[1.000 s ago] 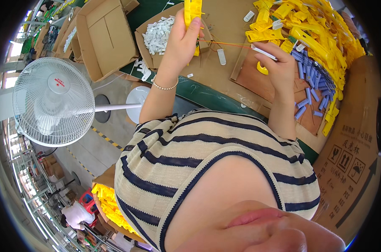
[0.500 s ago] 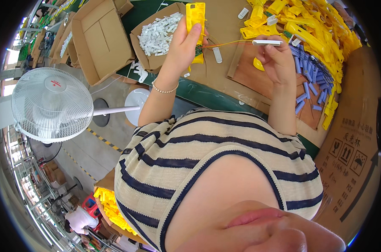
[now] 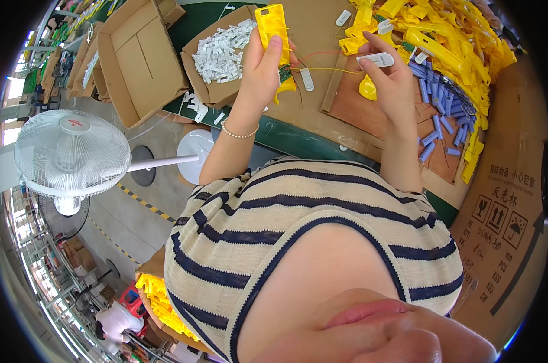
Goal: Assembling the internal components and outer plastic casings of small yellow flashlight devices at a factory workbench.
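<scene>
My left hand (image 3: 260, 75) grips a yellow plastic housing (image 3: 271, 25) upright, thumb pressed on its front. Below the fingers shows a bit of green circuit board (image 3: 284, 74), with another yellow part under it. Thin red and yellow wires (image 3: 327, 69) run from there across to my right hand (image 3: 396, 85). Between its thumb and fingers my right hand pinches a small white oblong plastic piece (image 3: 379, 59), its broad face showing. How the wires join that piece is too small to tell. A rounded yellow part (image 3: 367, 88) lies on the board close beside my right hand.
A carton of small white parts (image 3: 222, 54) stands left of my hands, beside a larger open carton (image 3: 142, 57). Yellow housings (image 3: 449, 42) are heaped at right, next to blue-purple cylinders (image 3: 444, 112). A tall carton (image 3: 497, 181) borders the right. A fan (image 3: 74, 151) stands at left.
My right hand has come a little left, and the white piece has turned from edge-on to show its broad face. The wires now hang slacker. My left hand keeps its hold.
</scene>
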Available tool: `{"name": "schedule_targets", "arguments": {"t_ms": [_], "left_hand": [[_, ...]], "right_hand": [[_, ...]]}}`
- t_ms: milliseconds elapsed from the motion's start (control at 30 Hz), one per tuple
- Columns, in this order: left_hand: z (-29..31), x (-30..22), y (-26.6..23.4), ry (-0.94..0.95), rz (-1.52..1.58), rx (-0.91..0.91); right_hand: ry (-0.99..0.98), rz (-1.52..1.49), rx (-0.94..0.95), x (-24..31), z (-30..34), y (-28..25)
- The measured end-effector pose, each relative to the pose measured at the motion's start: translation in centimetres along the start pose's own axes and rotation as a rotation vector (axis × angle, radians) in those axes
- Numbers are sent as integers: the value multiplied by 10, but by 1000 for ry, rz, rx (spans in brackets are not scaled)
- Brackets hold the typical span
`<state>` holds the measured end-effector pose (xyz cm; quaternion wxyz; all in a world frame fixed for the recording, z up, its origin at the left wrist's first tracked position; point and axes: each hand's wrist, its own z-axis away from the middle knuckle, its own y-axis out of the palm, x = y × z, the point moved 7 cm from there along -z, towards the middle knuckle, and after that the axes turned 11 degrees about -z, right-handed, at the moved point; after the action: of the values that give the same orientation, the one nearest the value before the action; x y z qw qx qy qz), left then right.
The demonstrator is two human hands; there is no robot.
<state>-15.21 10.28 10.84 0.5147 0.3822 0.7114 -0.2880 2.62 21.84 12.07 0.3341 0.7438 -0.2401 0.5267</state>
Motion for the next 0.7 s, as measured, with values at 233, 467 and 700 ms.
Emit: {"name": "schedule_targets", "arguments": {"t_ms": [233,467,700], "left_hand": [[6,14,18,-168,139,51],[14,23,39,-170,103,205],[20,3,50,75,-318,338]], "right_hand": [[-151,-788,484,13,9,14],[317,-476,251,-15,11,39],[393,-474,32,-44,-1,8]]}}
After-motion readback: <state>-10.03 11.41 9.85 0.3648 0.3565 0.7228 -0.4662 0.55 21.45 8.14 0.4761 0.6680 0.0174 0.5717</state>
